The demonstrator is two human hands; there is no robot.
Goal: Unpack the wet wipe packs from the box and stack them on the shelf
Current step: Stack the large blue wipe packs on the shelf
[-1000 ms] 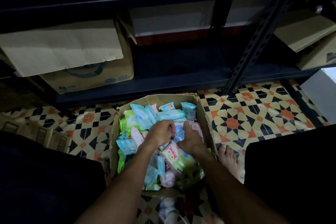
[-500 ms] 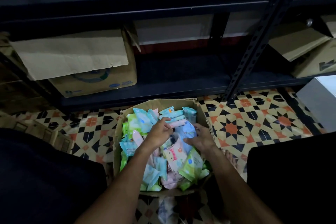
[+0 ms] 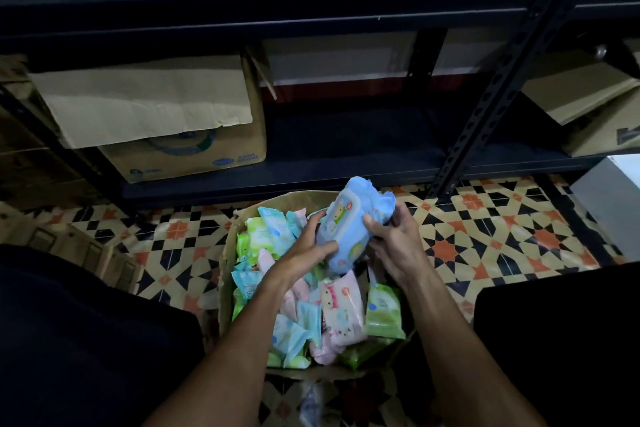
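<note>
Blue crinkled plastic pack (image 3: pixel 349 225) gripped by both hands.

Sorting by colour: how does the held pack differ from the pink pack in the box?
The held pack is blue, the pink pack pink. The held pack is up in the left hand and right hand; the pink pack lies in the box. Both carry cartoon faces.

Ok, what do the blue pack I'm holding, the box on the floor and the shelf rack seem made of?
Blue pack: soft plastic film, slightly glossy; its end crumples, and a stiffer flip lid seems set on its face. Box: brown cardboard, matte; rim bent and worn. Shelf rack: probably black painted metal, given the punched holes along its upright.
</note>
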